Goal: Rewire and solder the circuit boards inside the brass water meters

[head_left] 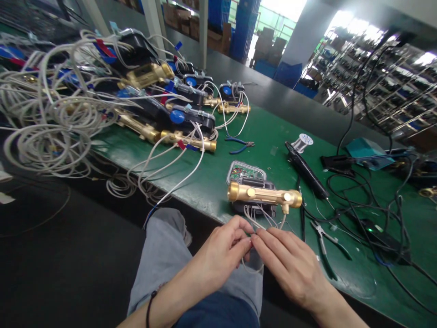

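A brass pipe fitting, threaded at both ends, lies at the bench's front edge. Behind it sits a clear-rimmed housing with a green circuit board inside, and several thin grey wires run from its black underside toward me. Just in front of the fitting, my left hand pinches a thin grey cable between thumb and fingers. My right hand meets it fingertip to fingertip, closed on the same cable. A loop of that cable hangs below my fingers; the exact spot they grip is hidden.
Meters with coiled white cables crowd the left. Blue-handled cutters lie behind the fitting. To the right are a black pen-shaped tool, a solder spool, green-handled pliers and tangled black cords.
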Tool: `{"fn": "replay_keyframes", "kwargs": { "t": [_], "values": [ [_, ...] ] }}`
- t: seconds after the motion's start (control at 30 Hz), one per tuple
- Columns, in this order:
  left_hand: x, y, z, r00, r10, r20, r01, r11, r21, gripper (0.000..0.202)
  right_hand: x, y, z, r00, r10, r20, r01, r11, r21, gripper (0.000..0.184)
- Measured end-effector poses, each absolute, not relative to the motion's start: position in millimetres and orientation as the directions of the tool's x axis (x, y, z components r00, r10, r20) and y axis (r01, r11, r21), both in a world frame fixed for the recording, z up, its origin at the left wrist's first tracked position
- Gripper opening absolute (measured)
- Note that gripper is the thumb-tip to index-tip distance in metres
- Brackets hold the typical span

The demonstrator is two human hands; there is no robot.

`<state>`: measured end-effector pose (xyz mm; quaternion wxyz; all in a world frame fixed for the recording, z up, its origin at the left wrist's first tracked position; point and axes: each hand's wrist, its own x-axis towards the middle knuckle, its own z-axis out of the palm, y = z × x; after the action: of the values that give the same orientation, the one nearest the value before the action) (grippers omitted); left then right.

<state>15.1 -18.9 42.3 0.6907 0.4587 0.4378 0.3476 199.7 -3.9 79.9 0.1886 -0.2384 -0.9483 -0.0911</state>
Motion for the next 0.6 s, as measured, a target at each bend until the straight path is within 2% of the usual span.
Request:
{"fn": "replay_keyframes", "kwargs": {
  "t": [0.2,0.33,0.43,0.5,0.6],
  "values": [
    [16,-8,39,0.405,0.871,-0.280,-0.280,0.409,0.869,0.027,195,1,77,-0.835,0.376,0.402,0.462,0.876,0.139,0.030],
    [11,-4,31,0.351,0.881,-0.317,-0.276,0.421,0.864,0.031,194,7,73,-0.796,0.443,0.412,0.533,0.836,0.131,0.028],
    [11,-6,21,0.201,0.936,-0.290,-0.059,0.308,0.950,0.026,186,14,72,-0.752,0.535,0.385,0.631,0.752,0.189,0.024],
    [13,-7,16,0.125,0.977,-0.171,0.151,0.152,0.977,0.022,177,17,73,-0.736,0.592,0.328,0.673,0.694,0.257,0.020],
    [16,-7,9,0.037,0.997,0.068,0.375,-0.077,0.924,0.016,164,21,75,-0.700,0.661,0.269,0.713,0.625,0.319,0.013]
  ]
}}
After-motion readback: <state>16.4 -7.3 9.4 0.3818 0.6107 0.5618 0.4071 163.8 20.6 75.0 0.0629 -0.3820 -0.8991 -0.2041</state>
